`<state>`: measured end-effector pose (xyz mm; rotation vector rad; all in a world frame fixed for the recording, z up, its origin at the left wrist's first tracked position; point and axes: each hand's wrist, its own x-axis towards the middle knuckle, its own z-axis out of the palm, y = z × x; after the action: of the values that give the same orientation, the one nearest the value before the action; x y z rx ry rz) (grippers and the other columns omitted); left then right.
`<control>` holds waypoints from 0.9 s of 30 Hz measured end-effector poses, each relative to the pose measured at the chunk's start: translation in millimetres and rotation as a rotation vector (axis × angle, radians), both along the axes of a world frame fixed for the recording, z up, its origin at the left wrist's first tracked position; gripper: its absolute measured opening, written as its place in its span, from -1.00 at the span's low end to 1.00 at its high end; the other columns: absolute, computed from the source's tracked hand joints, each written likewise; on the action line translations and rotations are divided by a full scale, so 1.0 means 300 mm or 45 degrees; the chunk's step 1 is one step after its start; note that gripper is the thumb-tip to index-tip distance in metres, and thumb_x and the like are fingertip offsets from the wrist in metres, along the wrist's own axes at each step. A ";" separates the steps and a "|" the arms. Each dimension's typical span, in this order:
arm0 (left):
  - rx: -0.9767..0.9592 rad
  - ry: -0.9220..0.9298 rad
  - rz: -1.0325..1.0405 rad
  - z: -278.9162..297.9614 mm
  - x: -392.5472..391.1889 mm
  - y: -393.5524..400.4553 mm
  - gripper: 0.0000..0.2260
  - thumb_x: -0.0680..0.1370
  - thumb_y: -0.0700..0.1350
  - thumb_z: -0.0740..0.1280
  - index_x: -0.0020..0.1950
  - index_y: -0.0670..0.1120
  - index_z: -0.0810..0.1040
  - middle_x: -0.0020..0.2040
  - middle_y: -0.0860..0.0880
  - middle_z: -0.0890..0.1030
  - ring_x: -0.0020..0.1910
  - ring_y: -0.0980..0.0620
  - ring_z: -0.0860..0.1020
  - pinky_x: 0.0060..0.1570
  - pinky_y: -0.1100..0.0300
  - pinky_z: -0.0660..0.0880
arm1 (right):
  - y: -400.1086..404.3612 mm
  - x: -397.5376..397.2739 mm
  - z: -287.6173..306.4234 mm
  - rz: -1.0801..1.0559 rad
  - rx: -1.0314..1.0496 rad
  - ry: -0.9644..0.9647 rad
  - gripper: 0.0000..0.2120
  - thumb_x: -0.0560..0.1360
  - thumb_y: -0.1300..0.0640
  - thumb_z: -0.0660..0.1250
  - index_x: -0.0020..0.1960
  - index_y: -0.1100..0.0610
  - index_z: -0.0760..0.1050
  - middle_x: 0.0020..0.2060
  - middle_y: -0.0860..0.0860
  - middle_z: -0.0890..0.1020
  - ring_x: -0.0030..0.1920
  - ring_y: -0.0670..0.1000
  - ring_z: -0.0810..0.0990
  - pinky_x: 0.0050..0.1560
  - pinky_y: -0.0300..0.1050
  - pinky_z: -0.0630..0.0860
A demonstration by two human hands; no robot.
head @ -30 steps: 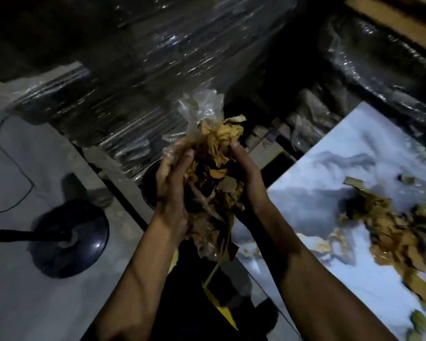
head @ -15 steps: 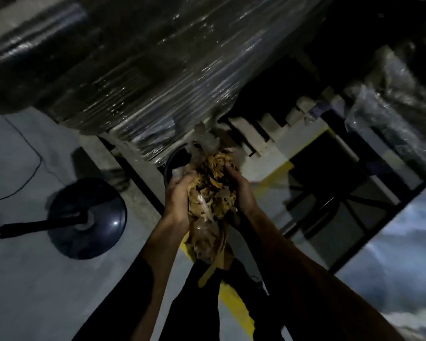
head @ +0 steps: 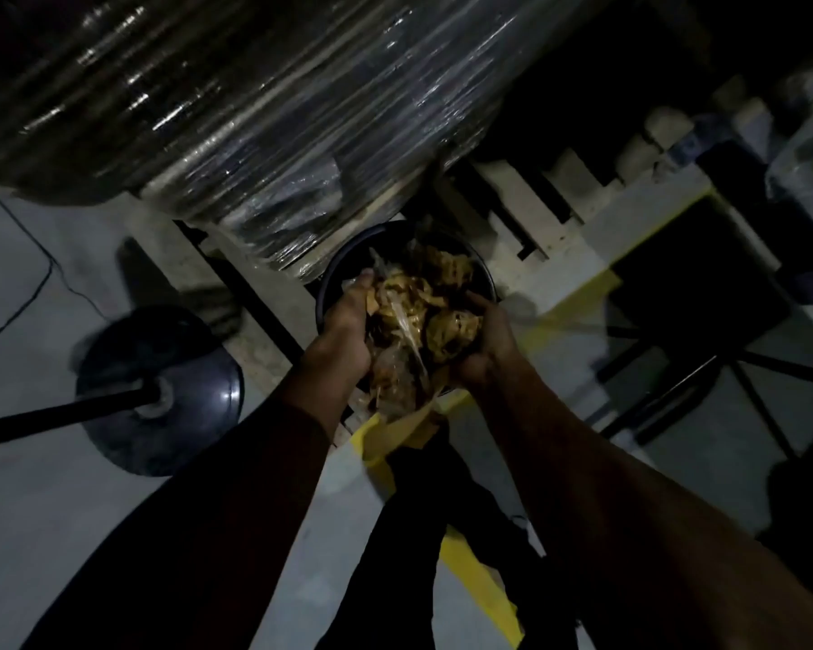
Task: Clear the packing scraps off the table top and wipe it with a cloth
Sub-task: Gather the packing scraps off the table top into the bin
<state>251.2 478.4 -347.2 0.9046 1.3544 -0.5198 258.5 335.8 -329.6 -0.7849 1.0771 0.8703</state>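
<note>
A bundle of packing scraps (head: 423, 316), brown paper bits mixed with clear plastic film, is pressed between my two hands. My left hand (head: 346, 328) cups its left side and my right hand (head: 484, 340) cups its right side. The bundle hangs directly over the mouth of a round black bin (head: 329, 279) that stands on the floor. Most of the bin's rim is hidden behind the scraps and my hands. The table top is out of view.
A tall pallet load wrapped in stretch film (head: 235, 114) stands just behind the bin on a wooden pallet (head: 550, 213). A round black stand base (head: 160, 391) with a pole sits on the grey floor at left. Yellow floor tape (head: 475, 574) runs underfoot. A black frame (head: 705, 368) stands at right.
The view has swung away from the table toward the floor. My hands have carried the scraps forward and down, from beside the table to right above the black bin.
</note>
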 end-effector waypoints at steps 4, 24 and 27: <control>0.022 -0.097 0.061 -0.042 -0.008 0.045 -0.52 0.55 0.26 0.22 0.29 -0.04 0.52 0.17 -0.15 0.59 0.10 -0.15 0.56 -0.16 0.05 0.54 | -0.003 0.047 -0.019 -0.177 -0.006 0.029 -0.53 0.64 -0.10 -0.06 0.12 0.15 0.53 0.02 0.21 0.58 0.03 0.23 0.52 -0.04 0.13 0.51; 0.113 -0.163 -0.231 0.369 -0.082 -0.081 -0.76 0.65 -0.06 0.14 -0.15 -0.07 0.49 -0.25 0.01 0.62 -0.25 0.06 0.46 -0.31 0.24 0.36 | -0.137 -0.044 0.515 -0.089 -0.261 -0.205 -0.64 0.69 0.00 0.00 -0.10 0.16 0.45 -0.18 0.08 0.53 -0.20 0.04 0.51 -0.23 -0.10 0.47; 0.110 -0.319 -0.318 0.561 -0.079 -0.170 -0.76 0.65 -0.04 0.16 0.16 -0.11 0.54 0.04 -0.02 0.61 -0.03 0.02 0.55 -0.17 0.21 0.47 | -0.208 -0.080 0.679 -0.153 -0.302 -0.312 -0.68 0.67 -0.06 0.06 0.15 0.15 0.45 0.16 0.16 0.56 0.10 0.16 0.56 0.24 0.09 0.47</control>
<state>227.4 427.5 -178.7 1.1780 1.0495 -0.5215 234.5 273.4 -125.8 -0.9869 1.0075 0.5340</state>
